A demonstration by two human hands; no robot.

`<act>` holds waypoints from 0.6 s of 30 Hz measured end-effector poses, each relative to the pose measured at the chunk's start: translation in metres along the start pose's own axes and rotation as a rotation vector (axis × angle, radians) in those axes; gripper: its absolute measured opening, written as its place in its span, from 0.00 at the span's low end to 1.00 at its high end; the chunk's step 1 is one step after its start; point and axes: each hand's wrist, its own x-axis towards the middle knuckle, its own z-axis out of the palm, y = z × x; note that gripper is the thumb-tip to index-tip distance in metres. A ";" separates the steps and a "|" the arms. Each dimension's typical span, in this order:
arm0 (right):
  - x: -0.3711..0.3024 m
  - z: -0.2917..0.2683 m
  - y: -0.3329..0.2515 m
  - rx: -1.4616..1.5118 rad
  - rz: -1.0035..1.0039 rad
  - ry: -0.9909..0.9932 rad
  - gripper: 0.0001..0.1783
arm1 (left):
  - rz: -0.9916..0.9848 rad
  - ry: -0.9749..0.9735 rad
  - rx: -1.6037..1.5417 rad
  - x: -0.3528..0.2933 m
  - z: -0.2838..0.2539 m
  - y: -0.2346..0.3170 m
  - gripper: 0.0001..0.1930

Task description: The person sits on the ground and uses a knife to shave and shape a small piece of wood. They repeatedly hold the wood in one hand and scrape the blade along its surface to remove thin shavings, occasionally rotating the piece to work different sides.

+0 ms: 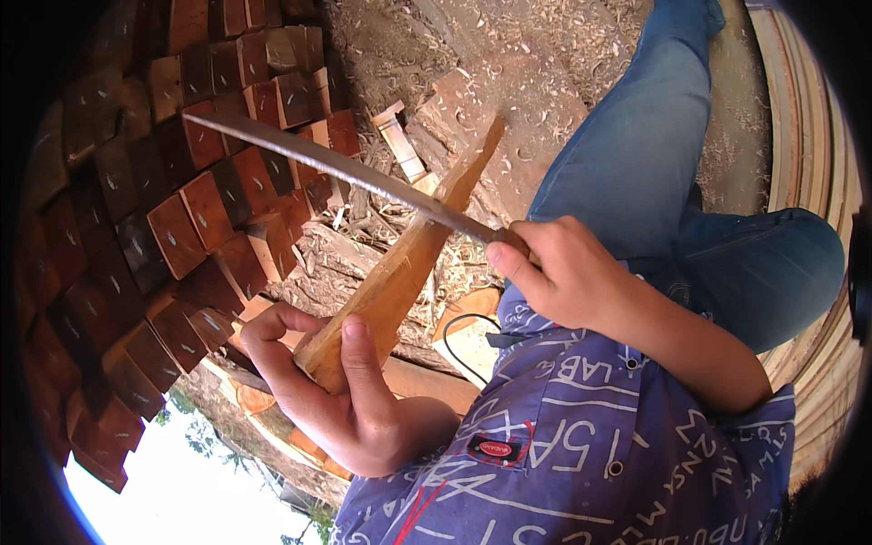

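Note:
My left hand (350, 391) is closed around the near, thick end of a pale, roughly hewn piece of wood (386, 286), thumb along its side. The wood slants away up and right, narrowing to a darker far tip. A knife with a long, narrow steel blade (331, 163) is in my right hand (568, 272), fingers wrapped round its handle, which is mostly hidden. The blade crosses over the wood past its middle, its tip pointing to the far left. From this view I cannot tell whether the edge bites into the wood.
Stacked reddish-brown wooden blocks (136, 227) fill the left side. A pale cylindrical piece (398, 141) lies beyond the blade among shavings (400, 64). My jeans-clad leg (627, 127) stretches along the right, beside long stacked boards (808, 118). A cut log (472, 341) sits near my lap.

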 end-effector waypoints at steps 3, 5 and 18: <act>-0.007 -0.001 -0.012 -0.040 -0.027 -0.044 0.32 | -0.089 0.044 -0.102 -0.007 0.006 0.008 0.16; -0.011 0.000 -0.023 -0.072 -0.129 -0.035 0.31 | -0.104 0.070 -0.170 -0.010 0.008 0.004 0.16; -0.005 -0.012 -0.012 -0.041 -0.071 -0.088 0.34 | -0.082 0.032 -0.175 -0.010 0.009 0.009 0.16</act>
